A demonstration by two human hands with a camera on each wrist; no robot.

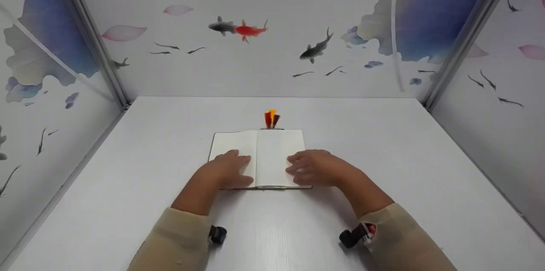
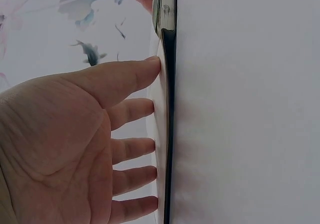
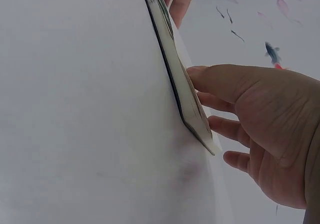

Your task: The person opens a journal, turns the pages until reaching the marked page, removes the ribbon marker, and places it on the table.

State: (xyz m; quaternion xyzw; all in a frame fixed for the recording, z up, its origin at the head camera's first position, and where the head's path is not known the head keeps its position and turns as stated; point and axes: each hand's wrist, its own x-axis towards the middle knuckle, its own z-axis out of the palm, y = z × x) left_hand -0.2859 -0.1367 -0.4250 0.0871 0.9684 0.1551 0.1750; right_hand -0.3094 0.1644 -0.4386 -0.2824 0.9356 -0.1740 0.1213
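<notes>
An open notebook with blank cream pages and a dark cover lies on the white table. My left hand rests on its left page, fingers spread; in the left wrist view the left thumb and fingertips touch the paper. On the right page's outer part lies my right hand. The right wrist view shows the right hand with its thumb against the page edges and the fingers extended over the page. Neither hand grips anything visible.
Just beyond the notebook's far edge stands a small bunch of red, orange and dark brown strips. White panels with painted fish enclose the table at the back and sides. Dark wrist devices sit at both sleeves.
</notes>
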